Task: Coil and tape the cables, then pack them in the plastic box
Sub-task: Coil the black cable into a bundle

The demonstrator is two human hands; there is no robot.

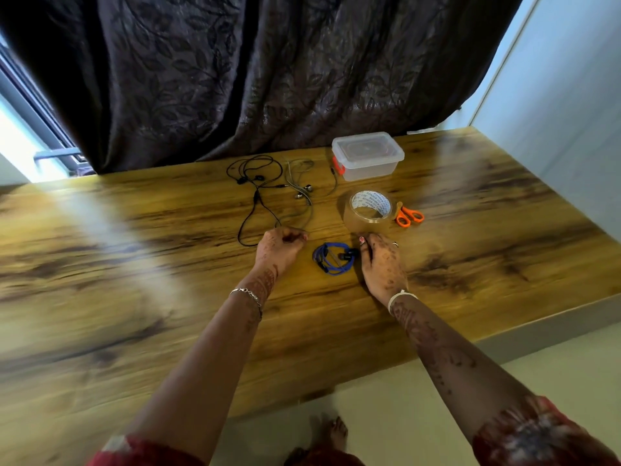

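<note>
Head view: blue coiled cable point(331, 260) done, right hand point(381, 264) flat, touching it; left hand point(279, 247) grip unclear; black earphone cable point(257, 196), grey earphone cable point(304, 193) loose, unpacked.

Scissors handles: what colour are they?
Orange. The head view shows it best: the scissors lie on the table just right of the tape roll.

On my feed, dark henna patterns point(433, 344) cover the backs of the left hand point(280, 248) and the right hand point(381, 264) and run up both forearms. There's a thin silver chain bracelet point(249, 294) on the left wrist and a white bangle point(400, 296) on the right. I can make out a small ring point(395, 244) and pink nail polish point(361, 240) on the right fingers. Red patterned sleeves point(537, 432) fill the lower corners of the frame.
</note>
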